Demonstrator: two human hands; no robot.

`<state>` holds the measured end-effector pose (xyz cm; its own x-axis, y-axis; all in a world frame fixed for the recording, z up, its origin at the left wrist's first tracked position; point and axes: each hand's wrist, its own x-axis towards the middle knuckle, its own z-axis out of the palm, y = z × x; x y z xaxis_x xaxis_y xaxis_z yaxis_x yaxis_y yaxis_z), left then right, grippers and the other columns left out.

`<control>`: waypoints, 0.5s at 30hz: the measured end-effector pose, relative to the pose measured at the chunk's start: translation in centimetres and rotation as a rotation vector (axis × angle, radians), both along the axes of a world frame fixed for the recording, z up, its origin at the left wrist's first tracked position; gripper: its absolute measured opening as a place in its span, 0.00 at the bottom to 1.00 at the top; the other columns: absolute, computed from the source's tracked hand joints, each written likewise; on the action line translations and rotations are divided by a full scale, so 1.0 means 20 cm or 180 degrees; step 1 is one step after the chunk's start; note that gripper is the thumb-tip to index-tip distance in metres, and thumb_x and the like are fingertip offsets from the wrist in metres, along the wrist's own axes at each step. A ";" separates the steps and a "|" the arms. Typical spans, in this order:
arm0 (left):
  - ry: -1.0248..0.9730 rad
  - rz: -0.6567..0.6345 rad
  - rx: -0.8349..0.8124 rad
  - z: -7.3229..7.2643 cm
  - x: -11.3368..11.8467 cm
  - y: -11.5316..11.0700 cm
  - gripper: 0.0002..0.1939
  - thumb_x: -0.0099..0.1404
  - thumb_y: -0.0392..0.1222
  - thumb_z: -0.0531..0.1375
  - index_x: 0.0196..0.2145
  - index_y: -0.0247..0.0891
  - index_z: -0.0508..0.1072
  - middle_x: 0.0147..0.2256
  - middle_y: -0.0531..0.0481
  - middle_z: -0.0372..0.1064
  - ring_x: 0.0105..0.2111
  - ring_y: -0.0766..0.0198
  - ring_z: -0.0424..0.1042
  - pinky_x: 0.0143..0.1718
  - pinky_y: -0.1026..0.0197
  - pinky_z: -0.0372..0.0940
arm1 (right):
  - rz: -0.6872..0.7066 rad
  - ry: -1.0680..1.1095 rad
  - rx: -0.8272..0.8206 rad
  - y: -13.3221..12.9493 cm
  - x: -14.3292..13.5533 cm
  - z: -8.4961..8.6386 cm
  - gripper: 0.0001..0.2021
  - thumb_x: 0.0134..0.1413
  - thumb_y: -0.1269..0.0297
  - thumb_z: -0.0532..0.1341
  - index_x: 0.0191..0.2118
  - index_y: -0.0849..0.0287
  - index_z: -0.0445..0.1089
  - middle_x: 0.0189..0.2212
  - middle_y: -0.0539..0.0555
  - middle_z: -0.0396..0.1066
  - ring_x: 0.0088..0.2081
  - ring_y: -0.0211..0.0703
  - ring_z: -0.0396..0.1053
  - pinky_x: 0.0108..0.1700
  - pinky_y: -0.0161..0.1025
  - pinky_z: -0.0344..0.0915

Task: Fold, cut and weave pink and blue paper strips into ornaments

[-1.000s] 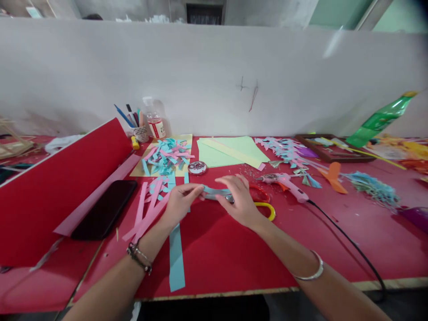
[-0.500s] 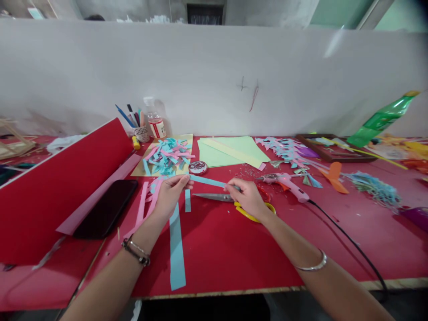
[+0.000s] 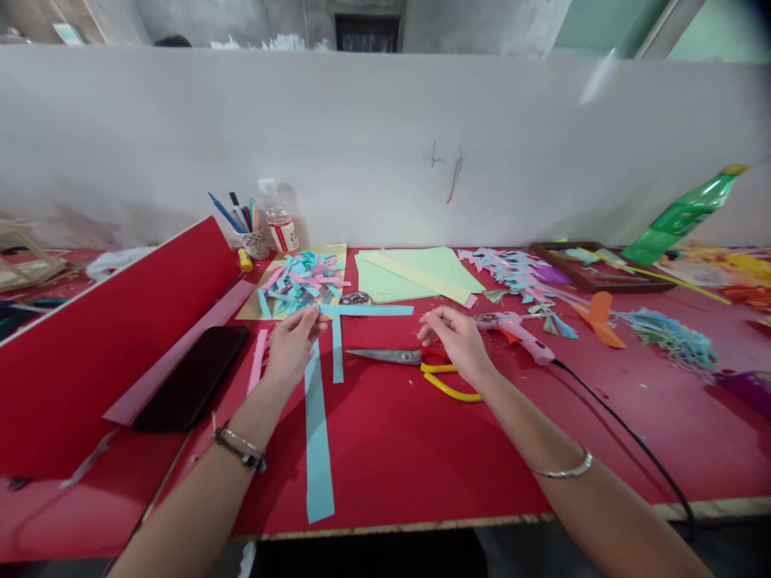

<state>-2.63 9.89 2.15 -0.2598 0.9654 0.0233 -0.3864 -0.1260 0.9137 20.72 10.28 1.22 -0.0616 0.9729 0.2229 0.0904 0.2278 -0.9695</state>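
Note:
A light blue paper strip (image 3: 377,311) stretches sideways above the table, its left end pinched in my left hand (image 3: 296,337). Just past the strip's free right end, my right hand (image 3: 451,337) holds nothing, its fingers loosely bent and slightly apart. Beneath and beside it lie scissors (image 3: 391,356) with yellow and red handles, partly covered by the hand. A longer blue paper strip (image 3: 319,441) lies near the table's front edge, and a short blue strip (image 3: 338,349) lies below the held one.
Behind my left hand is a pile of cut paper pieces (image 3: 304,281). Green paper sheets (image 3: 391,281) lie at the back. To the right are a pink glue gun (image 3: 524,337) with a black cord and a green bottle (image 3: 687,217). A phone (image 3: 191,377) lies left.
My right hand has let go of the blue strip's right end and moved slightly right. My left hand has shifted a little left, still holding the strip.

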 end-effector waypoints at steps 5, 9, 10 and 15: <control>0.0199 -0.0245 -0.0016 0.01 0.03 -0.03 0.11 0.43 0.44 0.65 0.21 0.34 0.72 0.20 0.56 0.67 0.20 0.76 0.64 0.26 0.72 0.61 | -0.0042 -0.0069 0.0529 -0.01 -0.03 -0.02 0.12 0.52 0.56 0.53 0.38 0.58 0.62 0.32 0.53 0.68 0.35 0.39 0.67 0.39 0.39 0.64; 0.0266 -0.0450 -0.0040 0.02 0.05 -0.05 0.11 0.42 0.45 0.65 0.20 0.34 0.71 0.18 0.55 0.67 0.21 0.74 0.65 0.26 0.70 0.62 | 0.0173 -0.0531 0.0590 -0.04 -0.06 -0.02 0.21 0.50 0.57 0.56 0.50 0.54 0.55 0.49 0.55 0.60 0.49 0.41 0.59 0.49 0.41 0.58; 0.0287 -0.0464 -0.0055 0.02 0.05 -0.05 0.11 0.42 0.45 0.65 0.20 0.34 0.71 0.18 0.55 0.66 0.21 0.73 0.65 0.25 0.70 0.61 | 0.0242 -0.0614 0.0497 -0.04 -0.06 -0.02 0.20 0.50 0.58 0.56 0.49 0.54 0.57 0.48 0.55 0.60 0.48 0.41 0.59 0.47 0.41 0.59; 0.0397 -0.0490 -0.0024 0.01 0.04 -0.04 0.10 0.44 0.45 0.64 0.21 0.35 0.71 0.19 0.55 0.66 0.21 0.73 0.63 0.24 0.70 0.60 | 0.0597 -0.0652 -0.0030 -0.04 -0.05 -0.02 0.10 0.50 0.57 0.54 0.33 0.59 0.63 0.30 0.51 0.64 0.33 0.38 0.63 0.35 0.36 0.62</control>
<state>-1.77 9.03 2.42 -0.1047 0.9937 0.0388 -0.2844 -0.0673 0.9563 19.63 9.55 0.85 -0.2836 0.9422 0.1783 0.2419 0.2502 -0.9375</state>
